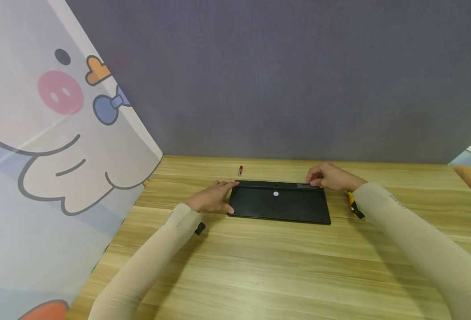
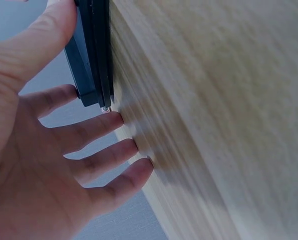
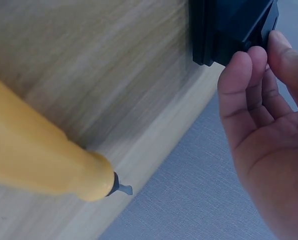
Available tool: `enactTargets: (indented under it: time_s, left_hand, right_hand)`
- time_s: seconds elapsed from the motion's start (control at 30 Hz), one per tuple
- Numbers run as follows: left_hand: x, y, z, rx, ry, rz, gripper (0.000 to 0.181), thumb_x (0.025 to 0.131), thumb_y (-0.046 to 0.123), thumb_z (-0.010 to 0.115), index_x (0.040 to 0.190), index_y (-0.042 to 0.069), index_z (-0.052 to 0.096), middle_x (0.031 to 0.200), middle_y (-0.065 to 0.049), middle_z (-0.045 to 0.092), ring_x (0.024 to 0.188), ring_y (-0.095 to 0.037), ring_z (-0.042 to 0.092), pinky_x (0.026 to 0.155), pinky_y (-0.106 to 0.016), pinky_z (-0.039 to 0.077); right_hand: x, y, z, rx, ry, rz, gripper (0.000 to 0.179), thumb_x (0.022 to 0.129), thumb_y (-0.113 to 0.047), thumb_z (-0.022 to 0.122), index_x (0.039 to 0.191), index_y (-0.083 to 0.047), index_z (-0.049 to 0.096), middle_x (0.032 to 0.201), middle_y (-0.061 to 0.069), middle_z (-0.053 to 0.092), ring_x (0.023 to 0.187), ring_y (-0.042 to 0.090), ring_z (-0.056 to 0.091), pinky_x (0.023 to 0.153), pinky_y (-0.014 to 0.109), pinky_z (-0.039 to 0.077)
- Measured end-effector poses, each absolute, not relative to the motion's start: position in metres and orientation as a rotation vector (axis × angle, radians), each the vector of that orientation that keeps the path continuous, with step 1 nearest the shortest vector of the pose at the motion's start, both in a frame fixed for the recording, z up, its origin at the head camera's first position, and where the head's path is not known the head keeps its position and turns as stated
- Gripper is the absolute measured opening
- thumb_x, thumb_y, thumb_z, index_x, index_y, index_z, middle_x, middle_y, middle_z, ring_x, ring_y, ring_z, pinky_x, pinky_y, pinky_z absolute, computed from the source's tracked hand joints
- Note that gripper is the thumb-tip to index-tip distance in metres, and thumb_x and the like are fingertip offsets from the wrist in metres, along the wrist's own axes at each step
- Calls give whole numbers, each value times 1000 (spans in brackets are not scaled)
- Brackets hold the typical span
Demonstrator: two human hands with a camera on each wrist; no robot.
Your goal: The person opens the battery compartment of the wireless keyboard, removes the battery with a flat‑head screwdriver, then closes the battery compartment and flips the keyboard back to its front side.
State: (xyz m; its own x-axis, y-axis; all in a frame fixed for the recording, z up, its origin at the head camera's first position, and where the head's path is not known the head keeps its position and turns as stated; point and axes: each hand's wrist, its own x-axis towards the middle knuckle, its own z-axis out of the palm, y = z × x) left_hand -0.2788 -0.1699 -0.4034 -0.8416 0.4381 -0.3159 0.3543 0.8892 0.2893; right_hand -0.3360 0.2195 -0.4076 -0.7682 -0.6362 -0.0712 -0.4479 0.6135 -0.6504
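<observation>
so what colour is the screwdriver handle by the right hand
Yellow; the screwdriver handle shows best in the right wrist view.

Both arms in long, close-fitting cream sleeves to the wrist. Left hand (image 1: 213, 198) and right hand (image 1: 329, 177) bare, no rings visible. Small black device strapped under each wrist; faint dark marking on right sleeve.

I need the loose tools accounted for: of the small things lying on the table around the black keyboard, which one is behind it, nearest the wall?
The small red-tipped battery, alone beyond the flat black upturned keyboard; the yellow-handled screwdriver lies right of it.
</observation>
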Motion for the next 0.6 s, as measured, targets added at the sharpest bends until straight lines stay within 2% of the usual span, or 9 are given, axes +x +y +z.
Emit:
enactTargets:
  time_s: [0.6]
  left_hand:
    - [-278, -170, -404, 594, 2686, 303, 101, 73, 48, 74, 153, 25, 17, 152, -12, 25, 138, -40, 17, 101, -54, 32]
  right_hand:
    - [-336, 220, -406, -844, 2579, -880, 11, 92, -2, 60, 90, -9, 68, 77, 4, 61, 59, 17, 49, 51, 28, 42]
